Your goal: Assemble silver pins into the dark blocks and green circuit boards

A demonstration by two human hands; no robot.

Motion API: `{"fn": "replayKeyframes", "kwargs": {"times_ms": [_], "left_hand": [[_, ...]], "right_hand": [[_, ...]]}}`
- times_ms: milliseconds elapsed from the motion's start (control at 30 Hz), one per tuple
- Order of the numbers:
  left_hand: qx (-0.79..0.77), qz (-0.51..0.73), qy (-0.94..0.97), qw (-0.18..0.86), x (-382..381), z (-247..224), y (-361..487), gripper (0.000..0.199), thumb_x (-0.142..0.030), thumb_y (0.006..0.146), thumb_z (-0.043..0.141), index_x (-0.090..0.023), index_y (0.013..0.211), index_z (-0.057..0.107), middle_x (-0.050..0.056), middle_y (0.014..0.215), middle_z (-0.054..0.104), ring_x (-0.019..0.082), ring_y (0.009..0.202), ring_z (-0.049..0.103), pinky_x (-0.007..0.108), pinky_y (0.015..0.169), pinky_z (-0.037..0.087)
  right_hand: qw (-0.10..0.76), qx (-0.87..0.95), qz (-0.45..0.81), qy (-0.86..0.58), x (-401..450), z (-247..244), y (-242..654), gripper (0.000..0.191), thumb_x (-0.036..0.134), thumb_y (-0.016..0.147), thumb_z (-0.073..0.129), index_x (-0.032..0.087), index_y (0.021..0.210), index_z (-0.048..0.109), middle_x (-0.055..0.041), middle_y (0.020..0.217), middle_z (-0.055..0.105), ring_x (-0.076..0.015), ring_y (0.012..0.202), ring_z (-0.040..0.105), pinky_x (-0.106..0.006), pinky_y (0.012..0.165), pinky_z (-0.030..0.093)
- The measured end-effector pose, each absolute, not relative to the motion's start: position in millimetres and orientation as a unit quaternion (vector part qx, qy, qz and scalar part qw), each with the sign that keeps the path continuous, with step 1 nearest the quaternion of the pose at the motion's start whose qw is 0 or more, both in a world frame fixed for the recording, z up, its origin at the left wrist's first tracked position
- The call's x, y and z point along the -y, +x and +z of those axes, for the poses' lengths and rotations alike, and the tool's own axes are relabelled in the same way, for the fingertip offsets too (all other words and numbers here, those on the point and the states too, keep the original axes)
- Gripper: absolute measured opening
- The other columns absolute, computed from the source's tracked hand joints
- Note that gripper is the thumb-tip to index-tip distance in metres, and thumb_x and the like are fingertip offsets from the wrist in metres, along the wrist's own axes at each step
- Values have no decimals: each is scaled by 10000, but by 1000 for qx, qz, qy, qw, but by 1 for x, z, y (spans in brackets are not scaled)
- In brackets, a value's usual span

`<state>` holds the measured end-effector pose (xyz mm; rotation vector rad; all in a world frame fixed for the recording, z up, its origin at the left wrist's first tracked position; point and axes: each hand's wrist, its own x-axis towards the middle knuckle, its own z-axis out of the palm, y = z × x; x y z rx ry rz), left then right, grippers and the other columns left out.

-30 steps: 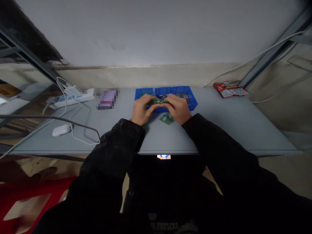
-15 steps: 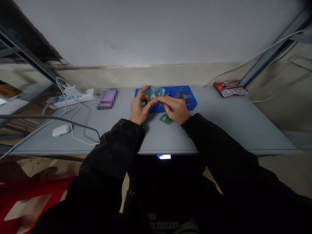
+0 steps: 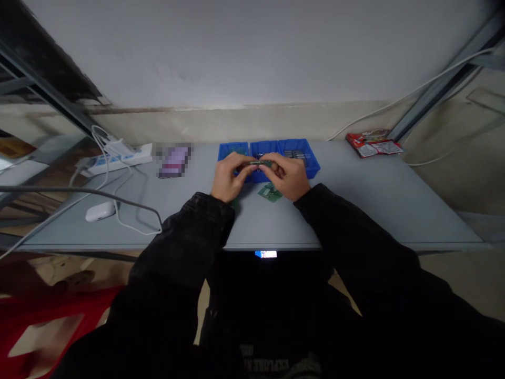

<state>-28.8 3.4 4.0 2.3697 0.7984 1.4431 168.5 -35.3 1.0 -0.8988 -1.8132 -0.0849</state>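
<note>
Between my two hands a small green circuit board (image 3: 262, 163) is held nearly edge-on, above the front of the blue bins. My left hand (image 3: 229, 176) pinches its left end between thumb and fingers. The right end sits in the pinch of my right hand (image 3: 290, 176). Another green circuit board (image 3: 270, 192) lies on the table just below my right hand. Some green material (image 3: 235, 202) shows beside my left wrist, mostly covered by the hand. The blue left bin (image 3: 233, 145), middle bin (image 3: 264, 144) and right bin (image 3: 313, 160) stand behind my hands.
Dark grey parts (image 3: 295, 155) lie in the right bin. To the left are a power strip (image 3: 118, 160) with cables, a blurred phone (image 3: 174, 161) and a white earbud case (image 3: 100, 211). A red snack packet (image 3: 373, 143) lies at the back right of the grey table (image 3: 379, 210).
The circuit board has been tipped from facing me to nearly edge-on. My left fingers have come down from its top edge to its left end.
</note>
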Motion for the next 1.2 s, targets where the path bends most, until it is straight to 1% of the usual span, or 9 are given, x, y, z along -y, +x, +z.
{"fn": "replayKeyframes", "kwargs": {"times_ms": [167, 467, 567, 633, 733, 833, 967, 1067, 1200], "left_hand": [[-274, 463, 832, 139, -2, 6, -30, 186, -358, 948, 689, -194, 952, 777, 38, 845, 749, 180, 761, 651, 327, 747, 520], [-278, 472, 833, 76, -3, 7, -29, 269, -440, 975, 652, -193, 926, 747, 46, 853, 736, 191, 801, 627, 364, 818, 510], [-269, 490, 826, 72, -5, 7, -30, 254, -419, 986, 639, -191, 911, 720, 43, 885, 730, 187, 841, 633, 357, 837, 514], [-272, 495, 821, 80, -5, 7, -30, 247, -409, 989, 634, -191, 895, 700, 36, 860, 714, 182, 826, 628, 340, 802, 513], [-296, 498, 810, 91, -6, 5, -31, 253, -409, 991, 627, -192, 866, 665, 27, 823, 690, 169, 775, 610, 320, 757, 504], [-319, 510, 792, 108, -8, 3, -32, 246, -407, 997, 612, -192, 882, 642, 15, 800, 676, 152, 729, 601, 303, 728, 499], [-339, 539, 761, 123, -11, 1, -32, 233, -435, 998, 610, -206, 1038, 632, -9, 771, 652, 144, 694, 606, 293, 699, 496], [-338, 544, 755, 138, -11, 0, -31, 312, -445, 991, 631, -231, 1212, 580, -33, 741, 642, 139, 663, 612, 292, 703, 511], [-324, 517, 782, 129, -9, 3, -32, 214, -394, 1032, 561, -226, 1110, 668, 19, 912, 737, 168, 816, 692, 314, 799, 547]], "right_hand": [[506, 776, -67, -370, 36, -1, 170, 160, 283, 1004, 592, 197, 985, 726, -35, 850, 667, -165, 738, 610, -304, 711, 476], [512, 757, -80, -398, 32, 3, 172, 209, 361, 1013, 553, 206, 931, 668, -100, 983, 596, -267, 948, 576, -462, 862, 530], [498, 768, -74, -396, 32, 3, 171, 173, 340, 1010, 557, 206, 988, 664, -100, 1004, 605, -284, 997, 571, -520, 936, 514], [490, 775, -70, -391, 33, 3, 171, 174, 324, 1008, 556, 215, 1097, 658, -99, 1055, 615, -289, 1037, 578, -537, 975, 502], [498, 772, -69, -389, 34, 4, 169, 280, 285, 1022, 507, 244, 1276, 616, -104, 1170, 598, -285, 1114, 571, -521, 1009, 497], [502, 771, -66, -387, 35, 3, 169, 353, 227, 1031, 454, 272, 1349, 600, -97, 1223, 592, -271, 1140, 562, -494, 1020, 490], [448, 813, -54, -368, 33, 2, 170, 477, 112, 1015, 394, 278, 1409, 605, -69, 1155, 674, -241, 1063, 591, -455, 982, 487], [435, 827, -43, -354, 31, -1, 171, 530, 58, 990, 376, 248, 1432, 599, -67, 1215, 711, -230, 1079, 619, -433, 957, 491], [455, 806, -56, -374, 28, -4, 173, 467, 68, 1000, 399, 206, 1371, 647, -69, 1239, 736, -225, 1088, 658, -417, 932, 491]]}}
